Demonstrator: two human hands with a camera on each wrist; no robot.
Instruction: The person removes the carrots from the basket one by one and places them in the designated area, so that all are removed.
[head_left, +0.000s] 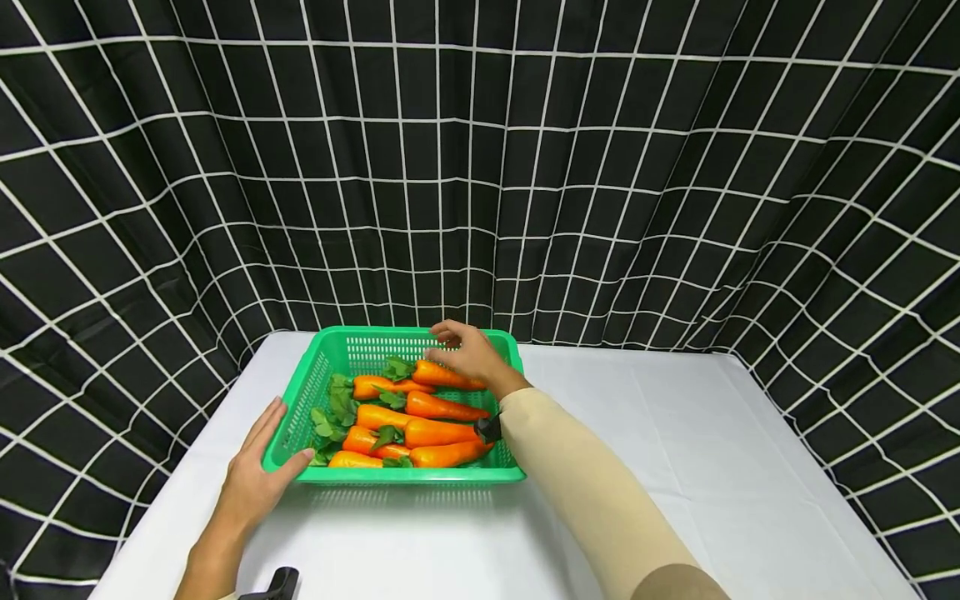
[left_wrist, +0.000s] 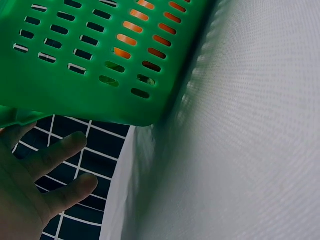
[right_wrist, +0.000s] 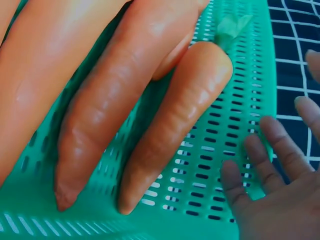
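Note:
A green plastic basket (head_left: 405,476) with slotted walls holds several orange carrots (head_left: 442,407) with green leafy tops (head_left: 342,400). My left hand (head_left: 251,483) is at the basket's near left corner, its thumb by the rim and its other fingers along the outer left side. In the left wrist view, the fingers (left_wrist: 75,192) look straight and spread beside the basket. Over the far right part of the basket hovers my right hand (head_left: 471,354), just above the farthest carrot (head_left: 435,372). The right wrist view has its fingers (right_wrist: 282,142) loosely extended beside that carrot, holding nothing.
The basket stands on a table with a white cloth (head_left: 660,433), which extends to the right and in front of it. Black curtains (head_left: 450,167) with a white grid rise behind the table and along both sides.

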